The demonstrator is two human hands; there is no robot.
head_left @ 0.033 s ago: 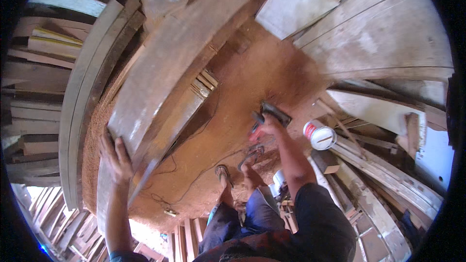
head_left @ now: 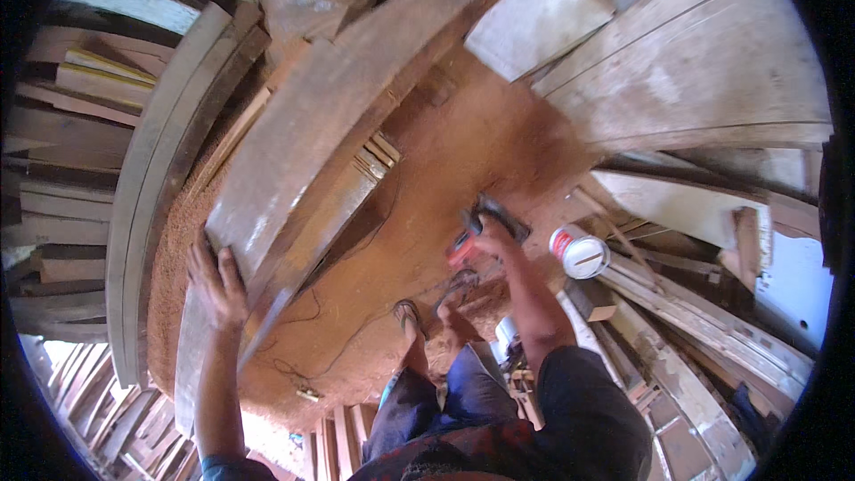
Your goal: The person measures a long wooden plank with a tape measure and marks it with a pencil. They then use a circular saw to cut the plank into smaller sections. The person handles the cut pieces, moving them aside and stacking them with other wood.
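Note:
A long, wide wooden plank [head_left: 294, 125] runs slantwise from the lower left to the top of the view. My left hand [head_left: 216, 283] lies flat on the plank's near part, fingers stretched and apart. Off to the right, well away from the plank, my right hand [head_left: 495, 236] is wrapped round the handle of a red and black electric planer [head_left: 460, 249]. The planer hangs over the dusty floor with its dark flat base tilted outward. My fingers hide part of its handle.
Reddish sawdust covers the floor [head_left: 445, 151], with a dark cord [head_left: 352, 343] trailing across it near my sandalled feet. A white bucket [head_left: 583, 254] stands right of the planer. Stacked boards [head_left: 71, 214] line the left; large pale panels [head_left: 695, 62] lean at the upper right.
The view has shifted slightly. My right hand and the planer have turned a little, so more of its red body shows. My left hand stays on the plank.

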